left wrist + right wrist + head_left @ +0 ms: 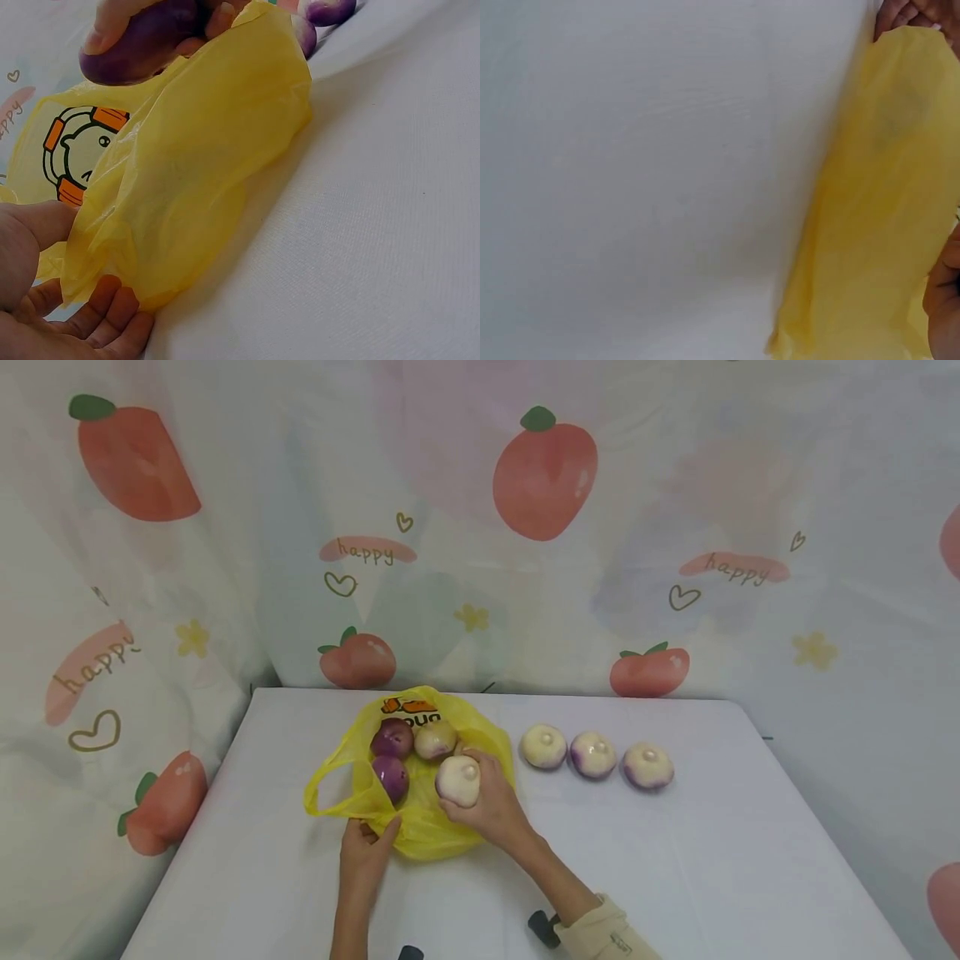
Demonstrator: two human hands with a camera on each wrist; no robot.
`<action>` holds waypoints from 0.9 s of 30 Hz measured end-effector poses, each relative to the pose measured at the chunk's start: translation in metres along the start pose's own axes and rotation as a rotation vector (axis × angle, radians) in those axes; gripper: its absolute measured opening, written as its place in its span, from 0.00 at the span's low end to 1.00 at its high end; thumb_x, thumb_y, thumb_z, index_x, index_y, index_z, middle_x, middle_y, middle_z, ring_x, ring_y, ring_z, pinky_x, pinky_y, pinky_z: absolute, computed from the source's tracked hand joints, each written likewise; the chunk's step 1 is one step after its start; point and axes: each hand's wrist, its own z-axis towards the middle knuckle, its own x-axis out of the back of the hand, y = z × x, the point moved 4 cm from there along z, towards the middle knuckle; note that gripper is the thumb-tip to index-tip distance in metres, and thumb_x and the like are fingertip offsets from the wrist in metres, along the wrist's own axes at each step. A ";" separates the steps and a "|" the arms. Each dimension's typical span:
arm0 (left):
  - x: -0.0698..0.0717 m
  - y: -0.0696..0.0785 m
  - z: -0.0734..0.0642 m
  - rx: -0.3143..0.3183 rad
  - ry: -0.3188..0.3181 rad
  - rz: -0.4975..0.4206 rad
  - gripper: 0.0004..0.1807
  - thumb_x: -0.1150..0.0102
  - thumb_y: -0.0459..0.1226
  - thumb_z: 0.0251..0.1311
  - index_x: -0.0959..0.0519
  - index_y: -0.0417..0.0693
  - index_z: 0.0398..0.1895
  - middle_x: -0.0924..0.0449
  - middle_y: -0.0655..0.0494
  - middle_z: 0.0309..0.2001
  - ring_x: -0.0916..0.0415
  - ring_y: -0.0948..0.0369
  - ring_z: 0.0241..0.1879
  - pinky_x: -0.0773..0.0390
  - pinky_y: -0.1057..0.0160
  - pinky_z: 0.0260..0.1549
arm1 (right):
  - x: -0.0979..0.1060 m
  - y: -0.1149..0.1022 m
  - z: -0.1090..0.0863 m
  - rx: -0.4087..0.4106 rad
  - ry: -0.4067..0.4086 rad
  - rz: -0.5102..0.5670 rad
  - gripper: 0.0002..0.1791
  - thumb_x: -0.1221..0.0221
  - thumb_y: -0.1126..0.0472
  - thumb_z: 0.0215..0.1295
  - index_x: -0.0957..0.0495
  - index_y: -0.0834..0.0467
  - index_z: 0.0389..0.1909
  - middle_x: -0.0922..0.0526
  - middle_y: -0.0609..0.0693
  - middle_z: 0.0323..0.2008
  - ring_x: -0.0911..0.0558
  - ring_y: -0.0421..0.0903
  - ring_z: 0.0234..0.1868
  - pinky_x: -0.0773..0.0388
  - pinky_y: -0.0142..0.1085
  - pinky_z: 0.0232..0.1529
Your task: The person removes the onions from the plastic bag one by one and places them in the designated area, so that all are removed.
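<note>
Left hand [366, 850] pinches near rim of thin yellow plastic bag [437, 842]; right hand [493, 803], forearm slanting in, grips glossy round white-and-purple vegetable [456, 782] over bag's mouth.

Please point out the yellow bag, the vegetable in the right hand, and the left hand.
Yellow bag [439, 833]: head view, on its near side.
Vegetable in the right hand [455, 782]: head view, on its pale surface.
Left hand [364, 850]: head view, on its back.
</note>
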 end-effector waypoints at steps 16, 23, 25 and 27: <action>-0.001 0.000 -0.001 -0.008 -0.005 -0.001 0.31 0.39 0.48 0.59 0.36 0.40 0.59 0.28 0.45 0.49 0.29 0.54 0.47 0.28 0.58 0.46 | 0.003 -0.011 -0.004 0.014 -0.080 0.172 0.46 0.28 0.53 0.48 0.43 0.61 0.63 0.32 0.52 0.57 0.28 0.46 0.52 0.29 0.44 0.52; -0.001 0.001 -0.002 -0.007 -0.004 0.000 0.31 0.39 0.48 0.59 0.35 0.41 0.59 0.27 0.45 0.49 0.29 0.55 0.46 0.28 0.58 0.45 | 0.005 -0.015 -0.004 0.123 -0.064 0.163 0.47 0.28 0.58 0.49 0.42 0.60 0.67 0.36 0.52 0.62 0.31 0.45 0.53 0.27 0.40 0.45; 0.000 0.002 -0.003 -0.006 -0.006 -0.001 0.31 0.39 0.48 0.60 0.36 0.40 0.59 0.27 0.45 0.49 0.29 0.55 0.45 0.28 0.58 0.45 | 0.005 -0.015 -0.004 0.112 -0.079 0.178 0.48 0.28 0.58 0.49 0.44 0.58 0.69 0.37 0.51 0.62 0.31 0.44 0.50 0.27 0.37 0.40; -0.001 0.003 -0.003 -0.005 -0.003 0.001 0.30 0.39 0.48 0.60 0.36 0.40 0.58 0.27 0.45 0.48 0.29 0.55 0.45 0.28 0.59 0.45 | 0.004 -0.016 -0.005 0.095 -0.099 0.202 0.49 0.28 0.59 0.49 0.46 0.56 0.69 0.36 0.51 0.61 0.30 0.45 0.46 0.26 0.37 0.35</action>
